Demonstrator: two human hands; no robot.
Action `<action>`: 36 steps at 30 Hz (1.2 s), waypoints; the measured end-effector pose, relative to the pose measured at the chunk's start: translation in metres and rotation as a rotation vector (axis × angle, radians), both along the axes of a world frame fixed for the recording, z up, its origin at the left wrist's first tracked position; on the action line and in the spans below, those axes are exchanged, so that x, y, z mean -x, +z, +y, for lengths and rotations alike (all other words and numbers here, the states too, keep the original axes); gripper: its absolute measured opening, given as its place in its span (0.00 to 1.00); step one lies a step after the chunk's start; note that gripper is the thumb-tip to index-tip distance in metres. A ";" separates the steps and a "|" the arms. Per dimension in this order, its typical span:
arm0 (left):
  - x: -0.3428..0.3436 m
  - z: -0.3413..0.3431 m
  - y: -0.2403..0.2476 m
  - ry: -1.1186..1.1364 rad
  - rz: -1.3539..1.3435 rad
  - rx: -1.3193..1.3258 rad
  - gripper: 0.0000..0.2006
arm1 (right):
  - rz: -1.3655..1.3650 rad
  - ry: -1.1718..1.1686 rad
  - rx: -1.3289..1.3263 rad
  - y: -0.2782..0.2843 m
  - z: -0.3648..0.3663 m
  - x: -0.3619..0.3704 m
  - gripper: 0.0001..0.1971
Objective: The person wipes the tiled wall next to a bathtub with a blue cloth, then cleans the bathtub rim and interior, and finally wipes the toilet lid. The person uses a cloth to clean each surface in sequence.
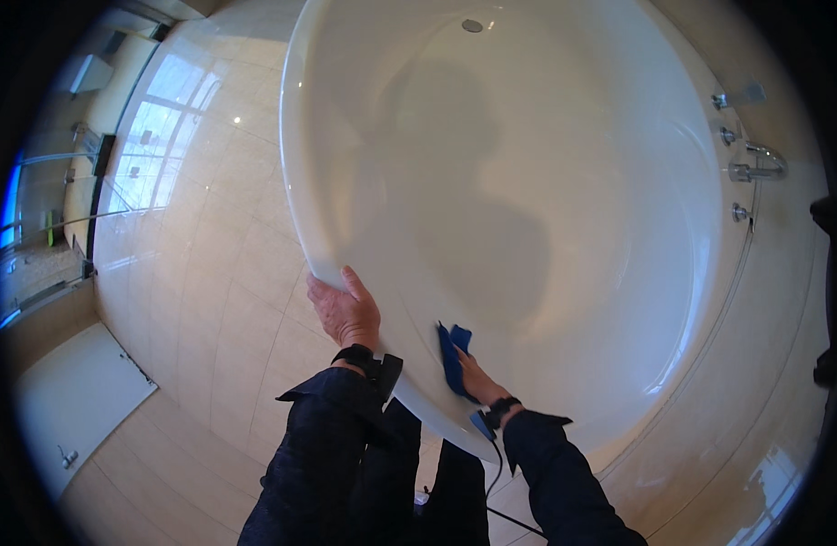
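Observation:
A large white bathtub (600,300) fills the middle and right of the head view. My left hand (345,314) rests at the tub's near-left rim, its fingers curled over the outer edge and the thumb lying along the top. Inside the tub, my right hand (480,379) is closed on a dark blue cloth (451,362), pressed against the near inner wall just below the rim. The cloth covers most of the right fingers. Black bands with small devices sit on both wrists, and a thin cable runs down from the right one.
Chrome taps and a spout (755,168) stand along the tub's right edge. A round drain fitting (472,26) shows at the far end. Beige glossy tiles (227,227) cover the floor at left, with a white door (81,409) and a glass partition beyond. My legs stand close against the near rim.

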State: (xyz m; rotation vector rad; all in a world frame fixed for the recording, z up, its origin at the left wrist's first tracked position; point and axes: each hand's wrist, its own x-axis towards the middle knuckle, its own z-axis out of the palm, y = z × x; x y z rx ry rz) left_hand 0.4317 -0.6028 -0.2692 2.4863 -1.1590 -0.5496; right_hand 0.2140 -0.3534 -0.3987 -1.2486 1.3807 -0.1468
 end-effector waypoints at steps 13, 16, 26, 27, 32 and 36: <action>0.001 -0.002 0.012 0.006 -0.008 0.065 0.31 | -0.347 -0.292 0.247 0.067 -0.205 -0.111 0.30; -0.003 -0.001 0.012 -0.016 -0.007 0.036 0.32 | -0.569 -0.359 0.136 0.068 -0.288 -0.118 0.32; -0.006 0.001 0.001 -0.011 -0.002 0.054 0.31 | -0.600 -0.219 0.198 0.080 -0.247 -0.116 0.31; -0.011 0.002 0.003 -0.001 -0.008 0.055 0.31 | -0.646 -0.224 0.163 0.089 -0.226 -0.114 0.30; -0.007 0.001 0.008 0.009 0.011 0.053 0.31 | -0.358 -0.029 0.099 0.122 -0.115 -0.056 0.33; -0.004 -0.001 0.010 -0.039 -0.012 0.053 0.32 | -0.316 -0.087 -0.113 0.127 -0.054 -0.017 0.35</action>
